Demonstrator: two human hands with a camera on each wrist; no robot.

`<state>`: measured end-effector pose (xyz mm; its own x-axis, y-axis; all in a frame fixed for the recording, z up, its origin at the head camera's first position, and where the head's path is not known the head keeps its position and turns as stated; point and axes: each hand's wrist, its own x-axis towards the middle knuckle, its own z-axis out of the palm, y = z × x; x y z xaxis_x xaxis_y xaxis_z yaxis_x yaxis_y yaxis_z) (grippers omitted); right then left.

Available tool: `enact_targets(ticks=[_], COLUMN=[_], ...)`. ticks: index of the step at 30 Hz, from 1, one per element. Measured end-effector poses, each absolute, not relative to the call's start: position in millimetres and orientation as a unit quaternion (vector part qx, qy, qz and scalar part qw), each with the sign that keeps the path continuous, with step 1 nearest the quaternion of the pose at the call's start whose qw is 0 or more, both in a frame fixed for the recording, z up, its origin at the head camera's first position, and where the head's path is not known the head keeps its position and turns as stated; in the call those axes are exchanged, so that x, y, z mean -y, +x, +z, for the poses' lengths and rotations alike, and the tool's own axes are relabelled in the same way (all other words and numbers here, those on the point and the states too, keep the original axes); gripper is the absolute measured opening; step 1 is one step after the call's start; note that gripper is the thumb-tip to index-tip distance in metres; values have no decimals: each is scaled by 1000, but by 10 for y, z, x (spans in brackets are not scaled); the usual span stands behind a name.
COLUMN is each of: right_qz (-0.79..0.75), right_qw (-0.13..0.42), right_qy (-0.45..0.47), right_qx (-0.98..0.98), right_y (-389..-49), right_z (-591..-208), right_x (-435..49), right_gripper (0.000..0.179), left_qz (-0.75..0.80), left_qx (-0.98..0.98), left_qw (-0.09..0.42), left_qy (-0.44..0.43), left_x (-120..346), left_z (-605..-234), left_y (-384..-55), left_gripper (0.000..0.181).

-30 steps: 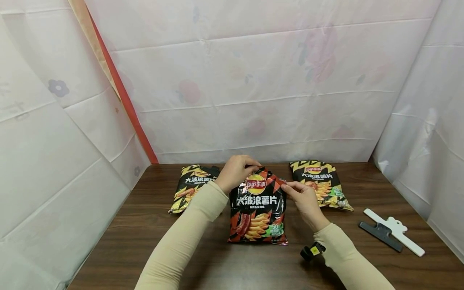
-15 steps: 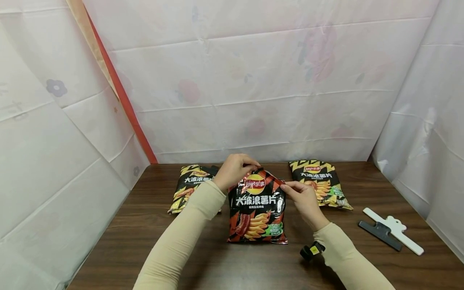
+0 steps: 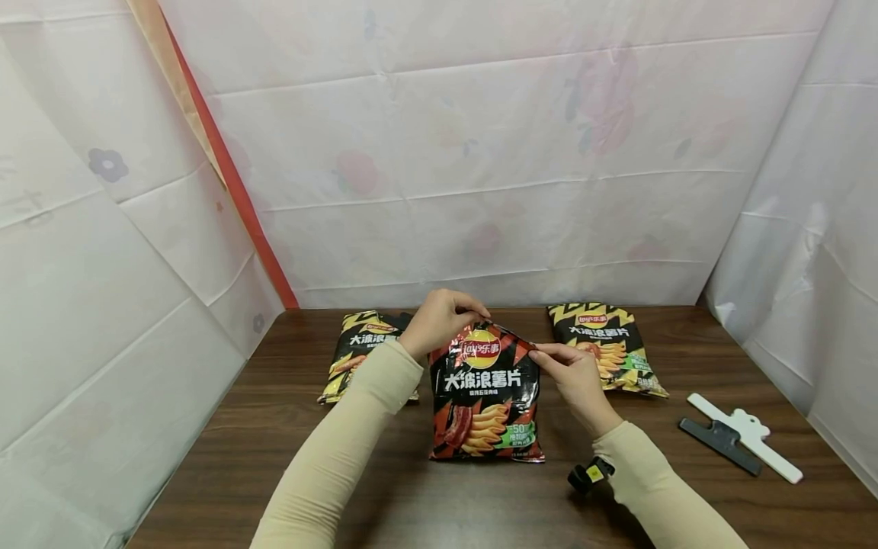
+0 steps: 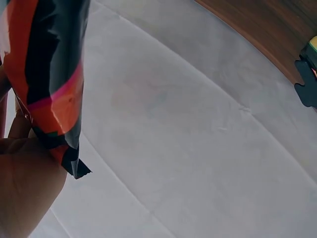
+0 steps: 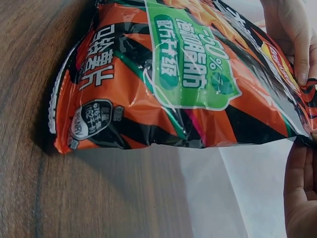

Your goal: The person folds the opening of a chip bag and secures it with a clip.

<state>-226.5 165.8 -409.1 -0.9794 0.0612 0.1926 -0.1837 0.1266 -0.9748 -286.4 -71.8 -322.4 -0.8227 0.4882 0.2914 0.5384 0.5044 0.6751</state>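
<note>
A black and red bag of potato chips (image 3: 483, 412) stands upright on the table at the middle of the head view, its bottom edge on the wood. My left hand (image 3: 439, 326) holds the bag's top left, fingers curled over the edge. At the top right corner, my right hand (image 3: 575, 379) pinches the bag between thumb and fingers. The right wrist view shows the bag's lower front (image 5: 148, 79) close up, with the right hand (image 5: 303, 191) at its far corner. In the left wrist view the crumpled bag edge (image 4: 57, 84) lies against the left hand (image 4: 29, 183).
Two yellow and black chip bags lie behind, one at left (image 3: 350, 358) and one at right (image 3: 604, 343). A dark clip (image 4: 308, 84) sits by the left one. A white clip (image 3: 775, 457) and a black clip (image 3: 716, 446) lie at the right. White sheets (image 3: 480, 152) surround the wooden table.
My left hand has shifted slightly left with the bag's top. The top edge now tips a little lower toward me. The right hand keeps its pinch, nearly still.
</note>
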Motion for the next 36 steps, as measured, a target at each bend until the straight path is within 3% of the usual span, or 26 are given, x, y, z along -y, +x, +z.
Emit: enact_targets(ticks=[8,14,26,36], right_qz=[654,661,654,656], right_qw=[97,95,99,94], right_qy=[36,43,47,43], right_qx=[750,743,748,748], right_y=[-2271,-2285,-2275,-2253], right_z=[-4087,-4108,-4104,-4083], right_x=[-1651,-1665,-1667,-1659], right_gripper=[30,35,36,32], left_qz=[-400,-397,-369,-323], left_qx=[870,871,887,901], left_qw=[9,-9,9,-10], left_qy=[-288,-289,-278,-288], left_x=[742,729,614,608], left_z=[-3196,-3166,-3118,-3084], left_y=[-2849,-2832,-2812,-2827], left_gripper=[16,16,36,37])
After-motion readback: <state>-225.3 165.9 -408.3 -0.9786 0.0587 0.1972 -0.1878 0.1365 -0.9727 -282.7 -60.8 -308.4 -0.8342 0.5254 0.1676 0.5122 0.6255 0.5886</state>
